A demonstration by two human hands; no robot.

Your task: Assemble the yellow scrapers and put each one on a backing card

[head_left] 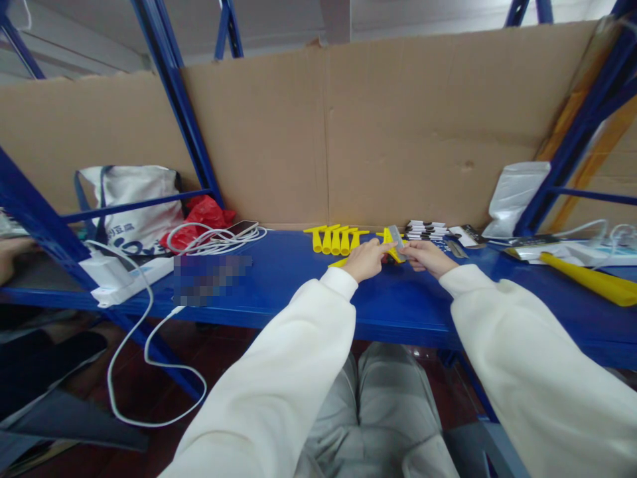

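My left hand (367, 259) is closed around a yellow scraper (397, 255), whose handle end shows at the left of the palm and whose head points right. A flat grey blade (396, 239) lies against that head. The fingers of my right hand (426, 256) pinch the blade's right edge, and my left index finger reaches to its other side. Just behind my left hand, several yellow T-shaped scrapers (330, 240) lie in a row, handles toward me. Right of the hands are loose grey blades (456, 249) and stacked small black-and-white packets (426, 230).
The blue bench (293, 279) has a cardboard wall (398, 133) behind it. A power strip (132, 282), white cables (213, 239), a red bag (209, 216) and a cloth bag (134, 206) are left. A long yellow piece (592, 279) lies right. Another person's hand (12, 255) shows far left.
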